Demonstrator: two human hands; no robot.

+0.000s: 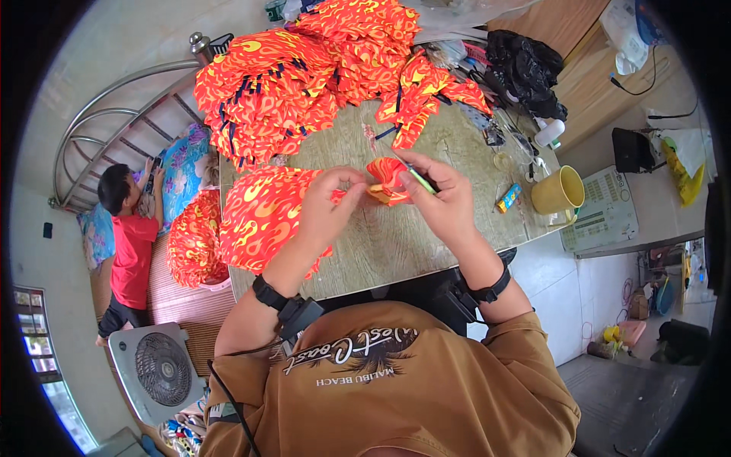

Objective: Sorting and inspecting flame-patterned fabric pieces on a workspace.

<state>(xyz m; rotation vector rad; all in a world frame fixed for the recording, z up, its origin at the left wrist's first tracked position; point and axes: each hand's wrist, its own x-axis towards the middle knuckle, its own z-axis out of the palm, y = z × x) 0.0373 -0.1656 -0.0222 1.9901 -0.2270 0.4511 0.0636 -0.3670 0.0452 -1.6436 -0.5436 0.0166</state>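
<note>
A small piece of red, orange and yellow flame-print fabric (387, 177) is held up between my hands over the table. My right hand (444, 199) pinches its right side. A slim green-and-black tool (420, 180) is also in that hand, lying along the fingers; its exact kind I cannot make out. My left hand (332, 204) has thumb and forefinger closed at the fabric's left edge. Under and beside the left wrist, a larger flame-print piece (263, 217) lies spread at the table's left side.
Big heaps of flame-print pieces (266, 91) with dark trim cover the table's far left. A yellow cup (557, 190), a small blue-and-yellow packet (509, 198) and a black plastic bag (524, 68) are at right. A person in red (135, 255) and a fan (161, 369) are left.
</note>
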